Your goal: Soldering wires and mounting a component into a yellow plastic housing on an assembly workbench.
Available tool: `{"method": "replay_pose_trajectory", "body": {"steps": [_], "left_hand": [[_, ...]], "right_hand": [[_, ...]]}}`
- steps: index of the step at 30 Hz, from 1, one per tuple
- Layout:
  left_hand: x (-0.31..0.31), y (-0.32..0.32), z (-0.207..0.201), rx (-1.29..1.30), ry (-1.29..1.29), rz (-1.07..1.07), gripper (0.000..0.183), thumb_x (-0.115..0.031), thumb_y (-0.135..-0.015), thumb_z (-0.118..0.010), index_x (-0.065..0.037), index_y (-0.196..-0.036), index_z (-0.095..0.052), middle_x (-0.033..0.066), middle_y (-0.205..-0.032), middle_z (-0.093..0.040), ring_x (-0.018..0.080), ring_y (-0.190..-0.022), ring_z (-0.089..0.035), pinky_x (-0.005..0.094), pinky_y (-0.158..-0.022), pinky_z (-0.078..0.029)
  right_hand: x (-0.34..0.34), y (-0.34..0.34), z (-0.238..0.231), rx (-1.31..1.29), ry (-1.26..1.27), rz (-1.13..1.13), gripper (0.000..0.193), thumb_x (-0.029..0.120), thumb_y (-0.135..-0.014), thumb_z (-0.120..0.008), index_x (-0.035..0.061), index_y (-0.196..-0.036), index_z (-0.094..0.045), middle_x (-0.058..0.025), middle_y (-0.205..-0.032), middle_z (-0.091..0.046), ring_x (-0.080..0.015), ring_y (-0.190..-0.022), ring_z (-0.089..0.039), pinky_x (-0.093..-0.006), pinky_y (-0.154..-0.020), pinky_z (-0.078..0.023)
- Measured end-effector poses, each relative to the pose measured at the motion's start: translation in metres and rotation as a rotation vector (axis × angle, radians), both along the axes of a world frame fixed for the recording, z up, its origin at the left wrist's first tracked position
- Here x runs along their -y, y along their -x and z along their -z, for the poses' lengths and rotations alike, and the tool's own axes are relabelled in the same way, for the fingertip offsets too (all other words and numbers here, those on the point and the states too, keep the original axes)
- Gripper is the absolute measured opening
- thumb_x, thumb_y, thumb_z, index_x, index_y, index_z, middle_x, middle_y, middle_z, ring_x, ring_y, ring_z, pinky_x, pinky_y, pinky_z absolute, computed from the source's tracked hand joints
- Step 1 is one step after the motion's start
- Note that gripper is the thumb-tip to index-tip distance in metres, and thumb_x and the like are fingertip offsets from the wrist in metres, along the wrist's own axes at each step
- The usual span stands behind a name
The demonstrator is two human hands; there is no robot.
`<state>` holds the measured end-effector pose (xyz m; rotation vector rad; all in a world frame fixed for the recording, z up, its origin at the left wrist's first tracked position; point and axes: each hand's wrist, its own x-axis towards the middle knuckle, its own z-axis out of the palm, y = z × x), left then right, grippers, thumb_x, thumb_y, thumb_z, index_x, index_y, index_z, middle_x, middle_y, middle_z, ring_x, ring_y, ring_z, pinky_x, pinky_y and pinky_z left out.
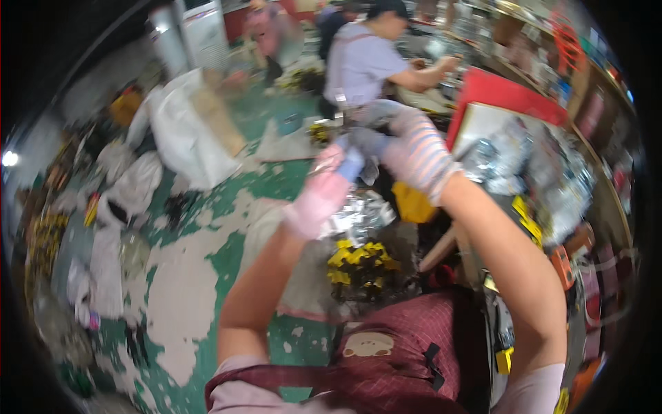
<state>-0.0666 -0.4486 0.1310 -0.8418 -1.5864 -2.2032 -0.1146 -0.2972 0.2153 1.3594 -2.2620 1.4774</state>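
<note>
Both hands are raised in front of me and meet at the fingertips, smeared by motion. My left hand point(323, 190) wears a pink glove with blue at the fingers, which look closed. My right hand point(417, 148), in a pink, blue and grey striped glove, is curled in against it. A small shiny piece point(339, 109) shows just above the joined fingers; its kind is too blurred to tell. Below the hands lies crumpled silvery plastic point(362, 215). Nearer to me is a cluster of yellow-and-black parts point(362, 263).
A workbench on the right carries clear plastic bags point(510, 155), a red board point(510, 96) and an orange tool-like object point(561, 268). A co-worker point(365, 62) is busy farther ahead. White sacks point(193, 131) stand on the left over a worn green floor point(221, 241). Something yellow point(414, 203) hangs by the bench.
</note>
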Motion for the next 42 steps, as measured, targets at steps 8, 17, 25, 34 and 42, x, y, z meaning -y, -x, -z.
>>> {"method": "replay_pose_trajectory", "body": {"steps": [8, 17, 25, 34, 42], "left_hand": [[0.137, 0.04, 0.067, 0.578, -0.001, -0.799, 0.027, -0.034, -0.09, -0.07, -0.012, -0.101, -0.062, -0.0022, -0.079, -0.055, 0.0111, -0.065, -0.051, 0.0295, -0.054, -0.045], [0.36, 0.117, 0.073, 0.922, -0.442, -0.861, 0.036, -0.042, -0.097, -0.053, -0.01, -0.109, -0.061, 0.0114, -0.099, -0.066, 0.0291, -0.084, -0.064, 0.0471, -0.076, -0.054], [0.448, 0.165, 0.062, 1.055, 0.384, -1.235, 0.064, -0.064, -0.094, -0.038, -0.009, -0.115, -0.065, 0.0121, -0.123, -0.063, 0.0277, -0.108, -0.055, 0.0481, -0.095, -0.04], [0.427, 0.178, 0.059, 0.911, 1.21, -1.562, 0.068, -0.052, -0.098, -0.031, 0.004, -0.121, -0.062, 0.027, -0.122, -0.062, 0.039, -0.121, -0.055, 0.041, -0.103, -0.042], [0.468, 0.239, 0.096, 0.684, 1.771, -1.539, 0.039, -0.028, -0.091, -0.046, -0.004, -0.115, -0.066, 0.0231, -0.115, -0.066, 0.0362, -0.109, -0.063, 0.0444, -0.092, -0.05]], "right_hand": [[-0.032, 0.007, 0.034, 0.023, -0.266, -0.063, 0.021, 0.014, -0.094, -0.064, -0.0019, -0.107, -0.064, -0.0081, -0.101, -0.064, -0.0129, -0.09, -0.06, -0.0268, -0.08, -0.048], [-0.174, -0.037, 0.041, 0.388, -0.436, 0.358, 0.018, 0.004, -0.09, -0.064, -0.0019, -0.106, -0.064, -0.0074, -0.094, -0.068, -0.0124, -0.086, -0.063, -0.0264, -0.079, -0.05], [-0.241, -0.083, 0.066, 0.482, -0.459, 0.649, 0.014, -0.002, -0.084, -0.065, 0.0023, -0.097, -0.069, -0.0102, -0.089, -0.068, -0.0216, -0.083, -0.066, -0.0324, -0.078, -0.05], [-0.255, -0.131, 0.085, 0.375, -0.466, 0.789, 0.012, 0.002, -0.081, -0.062, 0.006, -0.093, -0.065, -0.0088, -0.086, -0.061, -0.0229, -0.082, -0.06, -0.0343, -0.078, -0.045], [-0.283, -0.192, 0.093, 0.357, -0.429, 1.0, 0.011, 0.015, -0.088, -0.062, 0.0053, -0.095, -0.063, -0.0076, -0.087, -0.061, -0.0203, -0.081, -0.059, -0.0321, -0.078, -0.046]]}}
